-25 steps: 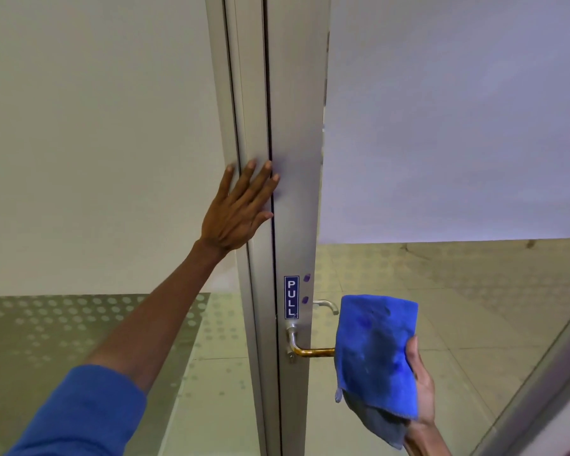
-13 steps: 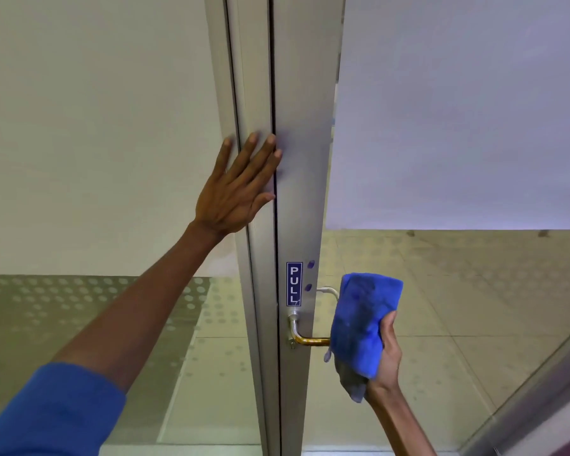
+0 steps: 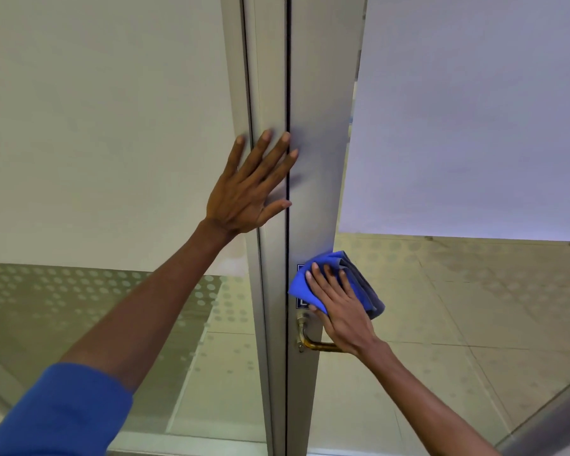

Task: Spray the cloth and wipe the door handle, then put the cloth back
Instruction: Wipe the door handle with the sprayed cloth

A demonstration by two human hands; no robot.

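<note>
A folded blue cloth [image 3: 352, 278] is pressed flat against the grey metal door stile [image 3: 313, 179], over the blue PULL sign, just above the handle. My right hand [image 3: 338, 307] lies on the cloth with fingers spread, holding it to the door. The brass lever handle [image 3: 313, 343] sticks out below the cloth; its right end is hidden behind my right wrist. My left hand [image 3: 250, 189] rests flat and open on the door frame higher up, fingers apart, holding nothing.
Frosted glass panels [image 3: 106, 126] flank the stile, with a dotted band lower down. Tiled floor [image 3: 474, 324] shows through the clear lower glass on the right. A second frame edge [image 3: 553, 413] cuts across the bottom right corner.
My right hand has carried the cloth left and up from the handle's end onto the stile, covering the PULL sign. My left hand stays on the frame.
</note>
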